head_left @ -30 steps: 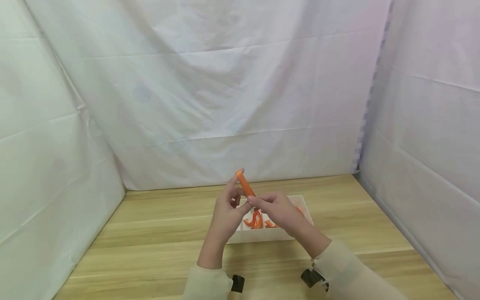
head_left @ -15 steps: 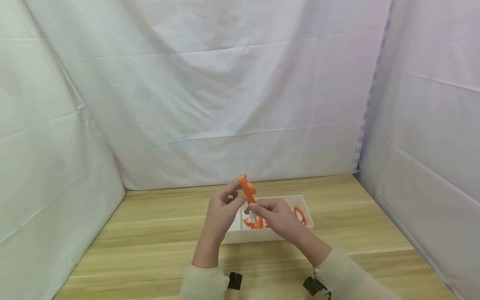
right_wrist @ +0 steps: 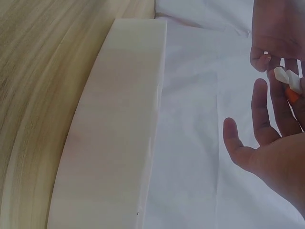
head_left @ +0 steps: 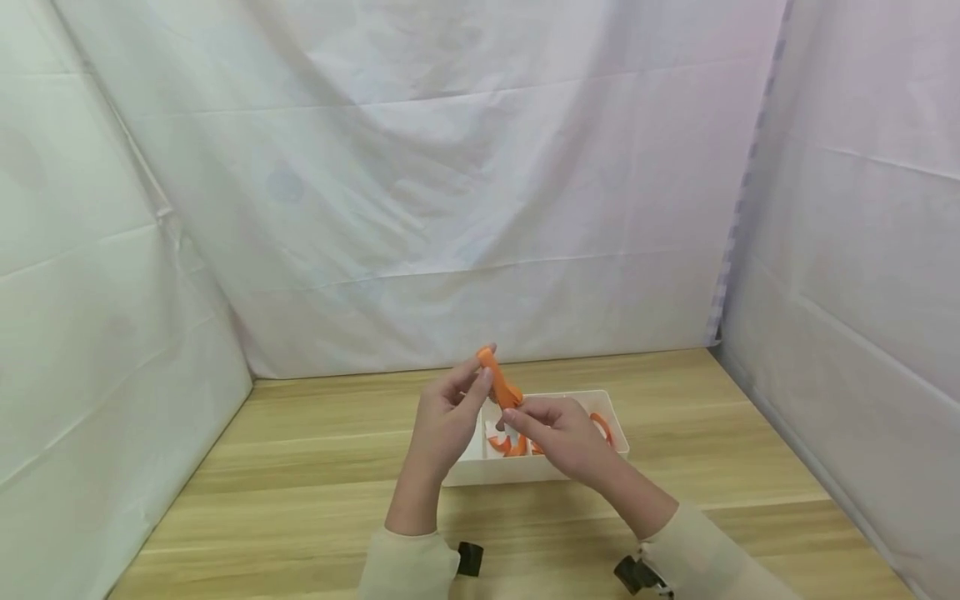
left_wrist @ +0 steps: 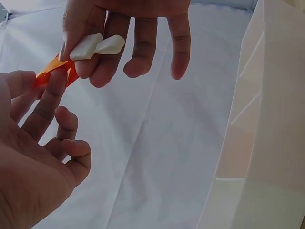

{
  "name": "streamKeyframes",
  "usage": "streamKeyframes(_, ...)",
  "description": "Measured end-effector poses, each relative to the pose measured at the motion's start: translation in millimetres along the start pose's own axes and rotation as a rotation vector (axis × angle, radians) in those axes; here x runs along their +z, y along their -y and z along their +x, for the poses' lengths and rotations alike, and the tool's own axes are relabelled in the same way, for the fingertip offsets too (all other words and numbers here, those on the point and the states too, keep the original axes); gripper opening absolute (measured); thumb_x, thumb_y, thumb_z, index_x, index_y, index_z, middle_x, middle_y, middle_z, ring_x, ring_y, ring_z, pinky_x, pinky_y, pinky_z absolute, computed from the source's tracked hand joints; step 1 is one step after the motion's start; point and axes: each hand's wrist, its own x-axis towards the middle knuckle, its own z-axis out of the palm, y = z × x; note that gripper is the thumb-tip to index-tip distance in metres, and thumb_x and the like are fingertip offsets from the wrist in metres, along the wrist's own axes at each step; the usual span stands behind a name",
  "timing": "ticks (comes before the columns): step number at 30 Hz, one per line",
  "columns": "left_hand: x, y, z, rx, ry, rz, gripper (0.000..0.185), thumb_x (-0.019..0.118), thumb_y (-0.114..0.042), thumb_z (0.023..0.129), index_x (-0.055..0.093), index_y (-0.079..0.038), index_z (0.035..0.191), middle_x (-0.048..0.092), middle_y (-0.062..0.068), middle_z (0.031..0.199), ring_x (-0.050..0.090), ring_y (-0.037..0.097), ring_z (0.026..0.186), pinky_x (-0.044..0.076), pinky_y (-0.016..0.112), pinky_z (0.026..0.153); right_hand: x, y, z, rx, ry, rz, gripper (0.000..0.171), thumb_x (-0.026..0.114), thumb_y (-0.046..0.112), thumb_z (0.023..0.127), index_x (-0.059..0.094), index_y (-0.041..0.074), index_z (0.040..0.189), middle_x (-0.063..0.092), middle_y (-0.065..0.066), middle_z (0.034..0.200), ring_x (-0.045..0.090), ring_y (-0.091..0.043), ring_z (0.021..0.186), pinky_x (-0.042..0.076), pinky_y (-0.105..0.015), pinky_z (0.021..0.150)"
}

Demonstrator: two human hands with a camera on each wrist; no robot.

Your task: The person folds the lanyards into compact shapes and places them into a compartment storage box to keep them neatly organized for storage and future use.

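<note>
An orange ribbon-like strip [head_left: 497,375] is held slanting above the tray, with a folded bulge near its lower end. My left hand [head_left: 444,418] pinches its upper part between thumb and fingers. My right hand [head_left: 561,435] pinches the lower end. In the left wrist view, two white tabs [left_wrist: 86,46] stick out by the right fingertips, beside the orange material [left_wrist: 47,71]. The right wrist view also shows the white tabs [right_wrist: 294,81] at its right edge, where the rest of the strip is largely hidden by fingers.
Beneath the hands a white divided tray [head_left: 510,473] stands on the wood-grain table [head_left: 322,467]. Curled orange strips [head_left: 517,447] lie in its compartments, with a looped piece [head_left: 602,427] at the right. White cloth [head_left: 480,208] hangs behind and at both sides.
The strip was straighter a second ago; a fold then showed on its right side and now sits lower, near the right fingers. The left thumb has moved up onto the strip.
</note>
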Motion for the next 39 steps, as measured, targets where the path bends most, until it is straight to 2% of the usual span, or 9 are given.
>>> streamKeyframes(2,-0.2,1.0,0.4,0.017,-0.013,0.011,0.034,0.061,-0.031,0.109,0.069,-0.032,0.143,0.078,0.006,0.115,0.063,0.022,0.095,0.045,0.029,0.074,0.0,1.4,0.0,0.000,0.004,-0.002,0.024,0.068,0.033,0.106,0.083,0.015,0.099,0.049,-0.001,0.070,0.035,-0.011,0.064,0.031,-0.025,0.057)
streamKeyframes(4,-0.4,2.0,0.5,0.022,-0.022,-0.012,0.033,0.061,-0.029,0.110,0.070,-0.029,0.142,0.074,0.005,0.119,0.060,0.018,0.102,0.049,0.029,0.085,0.3,2.7,-0.2,0.003,0.009,0.001,0.024,0.068,0.034,0.106,0.083,0.017,0.099,0.050,-0.001,0.071,0.036,-0.012,0.065,0.032,-0.025,0.058)
streamKeyframes(10,2.1,0.9,1.0,0.024,-0.011,-0.236,0.030,0.059,-0.023,0.110,0.073,-0.014,0.136,0.073,0.001,0.130,0.066,0.018,0.120,0.054,0.039,0.104,0.1,7.1,-0.7,-0.015,0.011,0.005,0.026,0.068,0.034,0.105,0.082,0.015,0.094,0.057,0.000,0.075,0.041,-0.013,0.068,0.036,-0.026,0.061)
streamKeyframes(15,6.8,-3.5,1.6,0.025,-0.045,-0.384,0.031,0.065,-0.020,0.107,0.073,0.001,0.128,0.081,-0.003,0.111,0.072,0.019,0.120,0.056,0.035,0.109,0.3,9.2,-1.0,-0.022,0.017,0.002,0.031,0.066,0.037,0.106,0.080,0.013,0.094,0.058,0.000,0.077,0.047,-0.013,0.069,0.040,-0.026,0.062)
streamKeyframes(20,7.5,-7.4,1.5,0.043,-0.039,-0.460,0.031,0.063,-0.015,0.107,0.070,0.009,0.126,0.082,-0.007,0.103,0.070,0.020,0.121,0.054,0.033,0.110,-0.6,9.3,-1.5,-0.028,-0.003,0.038,0.035,0.056,0.037,0.111,0.081,0.012,0.113,0.078,-0.007,0.100,0.068,-0.017,0.093,0.056,-0.032,0.081)
streamKeyframes(26,8.0,-11.1,0.4,0.068,-0.011,-0.527,0.020,0.062,-0.014,0.107,0.079,-0.007,0.116,0.081,-0.006,0.104,0.070,0.019,0.120,0.053,0.033,0.112,2.0,10.2,2.8,-0.119,-0.007,0.082,0.023,0.064,0.027,0.108,0.080,0.012,0.114,0.080,-0.007,0.107,0.068,-0.016,0.101,0.057,-0.035,0.091)
streamKeyframes(30,10.7,-15.8,-1.4,0.056,0.005,-0.583,0.025,0.060,-0.010,0.108,0.081,-0.022,0.105,0.081,-0.005,0.105,0.073,0.017,0.113,0.054,0.033,0.110,6.9,11.7,3.9,-0.235,-0.116,-0.016,0.011,0.071,0.017,0.103,0.081,0.013,0.105,0.080,-0.002,0.094,0.057,0.001,0.071,0.051,-0.022,0.068)
streamKeyframes(35,14.8,-22.0,-3.0,0.006,-0.015,-0.630,0.026,0.058,-0.010,0.108,0.081,-0.020,0.103,0.080,-0.003,0.104,0.071,0.019,0.112,0.055,0.033,0.108,13.1,12.7,5.6,-0.398,-0.229,-0.157,0.010,0.070,0.005,0.101,0.078,0.011,0.100,0.078,0.000,0.088,0.052,-0.002,0.064,0.050,-0.023,0.061)
streamKeyframes(39,16.2,-24.8,-3.0,-0.038,-0.058,-0.636,0.023,0.058,-0.013,0.109,0.080,-0.017,0.103,0.080,-0.003,0.105,0.066,0.023,0.115,0.056,0.031,0.101,14.4,14.9,6.0,-0.384,-0.214,-0.170,0.013,0.067,0.011,0.104,0.079,0.011,0.111,0.080,0.001,0.097,0.065,-0.006,0.078,0.057,-0.025,0.072)
